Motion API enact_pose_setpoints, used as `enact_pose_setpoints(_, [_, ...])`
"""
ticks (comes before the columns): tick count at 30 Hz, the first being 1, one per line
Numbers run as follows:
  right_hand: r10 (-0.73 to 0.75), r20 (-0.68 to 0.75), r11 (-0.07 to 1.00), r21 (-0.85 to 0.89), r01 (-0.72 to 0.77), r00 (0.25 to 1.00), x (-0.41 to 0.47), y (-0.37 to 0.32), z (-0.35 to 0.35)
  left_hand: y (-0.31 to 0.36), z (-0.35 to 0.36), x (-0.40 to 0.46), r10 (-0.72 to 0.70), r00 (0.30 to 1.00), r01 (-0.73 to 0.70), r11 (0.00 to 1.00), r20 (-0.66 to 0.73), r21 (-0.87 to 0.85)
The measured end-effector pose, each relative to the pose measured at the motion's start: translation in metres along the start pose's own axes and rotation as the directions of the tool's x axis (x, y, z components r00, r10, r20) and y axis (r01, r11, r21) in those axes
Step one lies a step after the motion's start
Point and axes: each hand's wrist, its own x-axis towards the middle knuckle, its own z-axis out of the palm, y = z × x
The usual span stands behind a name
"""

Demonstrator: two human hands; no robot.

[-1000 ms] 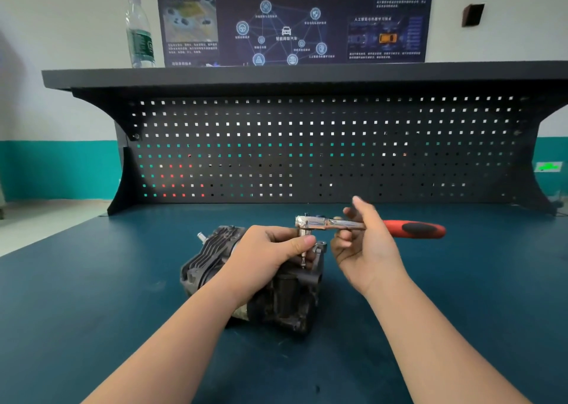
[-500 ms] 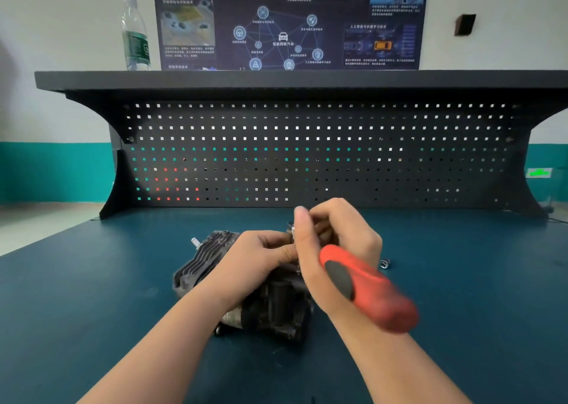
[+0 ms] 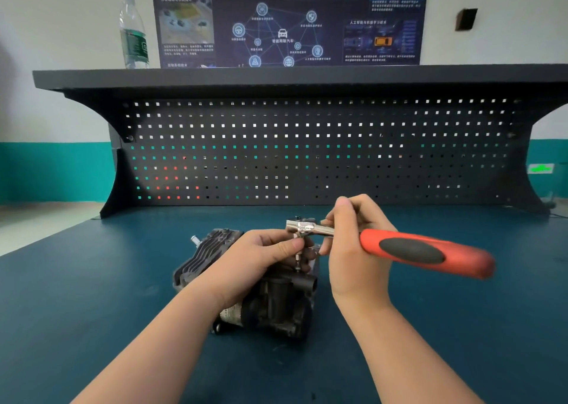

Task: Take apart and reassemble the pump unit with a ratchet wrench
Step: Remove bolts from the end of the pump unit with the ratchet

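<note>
Now the ratchet wrench [image 3: 399, 247] handle has swung rightward from the pump unit [image 3: 276, 296].

Dark teal bench top [image 3: 92, 296], black pegboard back w/ shelf [image 3: 307, 76] above. Pump unit [image 3: 276, 305] lies on bench under left hand [image 3: 255, 265]. Water bottle [image 3: 133, 33] on shelf, far up-left of hands.
</note>
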Motion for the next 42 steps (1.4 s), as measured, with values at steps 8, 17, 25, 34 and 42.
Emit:
enact_pose_setpoints(8, [0.59,-0.019,0.705,0.501,-0.503,0.807,0.019,0.023,-0.007,0.005,0.01,-0.001,0.047,0.996,-0.04,0.996,-0.081,0.08])
enact_pose_setpoints(17, [0.801,0.001,0.473,0.613,-0.633,0.599,0.021,0.027,-0.01,0.002,0.012,-0.002,0.086,0.977,-0.044,0.977,-0.194,0.21])
enact_pose_setpoints(25, [-0.244,-0.026,0.968,-0.062,0.242,0.969,-0.011,-0.005,0.007,0.005,0.011,-0.004,0.101,0.969,-0.039,0.964,-0.224,0.263])
enact_pose_setpoints(34, [0.065,-0.099,0.974,0.223,-0.042,0.993,-0.003,0.005,0.004,0.006,0.01,-0.005,0.017,0.996,-0.011,0.998,-0.087,0.067])
enact_pose_setpoints(42, [0.782,0.235,0.276,0.7,-0.659,0.577,0.026,0.04,-0.01,0.004,0.021,-0.003,0.152,0.954,-0.093,0.969,-0.259,0.228])
